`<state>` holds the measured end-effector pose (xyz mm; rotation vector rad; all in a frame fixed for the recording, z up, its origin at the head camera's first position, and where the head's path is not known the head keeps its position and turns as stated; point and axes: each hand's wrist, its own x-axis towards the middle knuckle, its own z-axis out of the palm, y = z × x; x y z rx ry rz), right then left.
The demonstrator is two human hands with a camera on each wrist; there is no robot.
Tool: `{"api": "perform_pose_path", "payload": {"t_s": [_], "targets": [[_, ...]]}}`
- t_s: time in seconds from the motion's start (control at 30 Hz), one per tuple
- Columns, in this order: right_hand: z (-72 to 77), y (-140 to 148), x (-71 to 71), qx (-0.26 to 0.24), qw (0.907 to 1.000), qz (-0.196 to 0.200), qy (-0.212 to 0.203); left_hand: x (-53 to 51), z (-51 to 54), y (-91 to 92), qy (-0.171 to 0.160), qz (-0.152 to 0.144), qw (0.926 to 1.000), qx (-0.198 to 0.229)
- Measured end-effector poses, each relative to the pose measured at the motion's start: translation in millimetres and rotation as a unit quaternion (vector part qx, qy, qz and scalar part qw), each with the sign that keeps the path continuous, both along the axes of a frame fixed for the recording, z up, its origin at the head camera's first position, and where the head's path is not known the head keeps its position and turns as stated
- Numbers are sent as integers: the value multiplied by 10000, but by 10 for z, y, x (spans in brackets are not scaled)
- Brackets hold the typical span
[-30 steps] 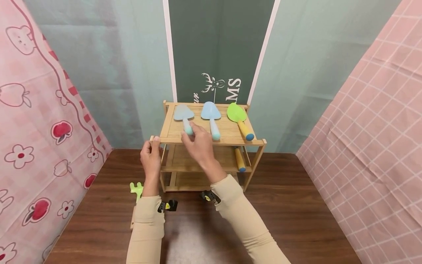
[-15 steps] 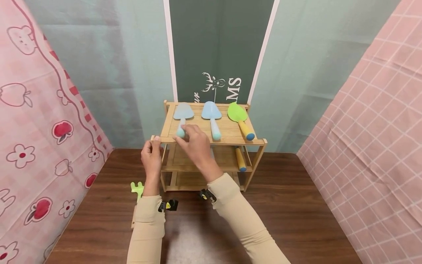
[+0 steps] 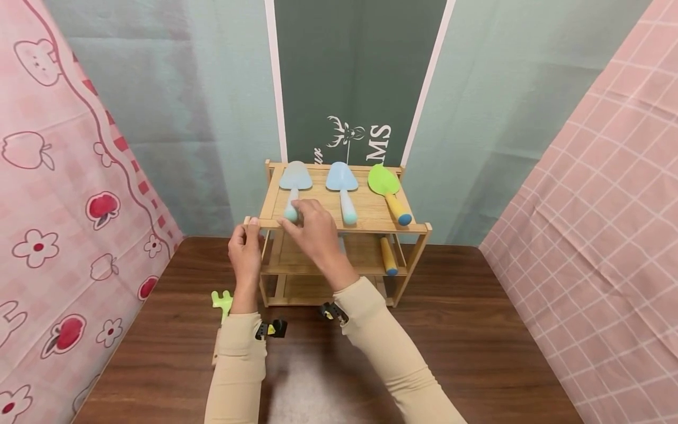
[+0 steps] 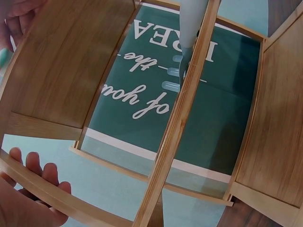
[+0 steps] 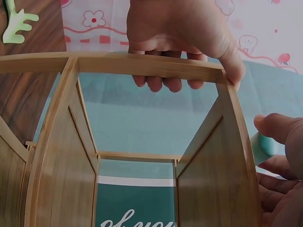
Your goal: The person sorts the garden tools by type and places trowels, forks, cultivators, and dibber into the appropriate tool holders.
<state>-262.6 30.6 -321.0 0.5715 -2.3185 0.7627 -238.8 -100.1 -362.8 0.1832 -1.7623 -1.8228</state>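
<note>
My right hand (image 3: 319, 232) pinches the handle end of a pale blue toy shovel (image 3: 295, 176) lying at the left of the wooden rack's top shelf. In the right wrist view, thumb and fingers sit around its teal handle tip (image 5: 266, 145). My left hand (image 3: 245, 253) grips the rack's front left post (image 4: 61, 194), its fingers curled round the wood. Beside the first shovel lies a similar blue shovel (image 3: 342, 176). At the right end is a green leaf-shaped shovel (image 3: 382, 180) with a yellow handle.
The three-tier wooden rack (image 3: 365, 227) stands on a brown table (image 3: 450, 330). On its middle shelf rests a yellow handle (image 3: 388, 257) with a blue end. A pale slotted tool (image 4: 189, 26) shows between shelves. A green toy fork (image 3: 222, 301) lies left, partly behind my sleeve.
My right hand has shifted left with the first shovel's handle, turning that shovel so its handle points more toward me. My left hand stays on the post. Little differs over the last half second.
</note>
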Motion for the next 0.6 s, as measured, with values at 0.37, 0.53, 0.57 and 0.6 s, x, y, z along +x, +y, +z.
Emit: {"api": "perform_pose_path", "payload": {"t_s": [0.37, 0.53, 0.57, 0.6], "targets": [[215, 212, 163, -68, 9919, -12, -1269, -184, -244, -73, -160, 99, 9996, -228], [283, 285, 219, 160, 9906, 164, -1346, -173, -231, -86, -168, 72, 9996, -221], [291, 292, 233, 230, 9904, 201, -1351, -174, -227, -86, -174, 64, 9996, -204], [300, 300, 248, 310, 9896, 235, -1385, -176, -226, -85, -179, 45, 9997, -179]]}}
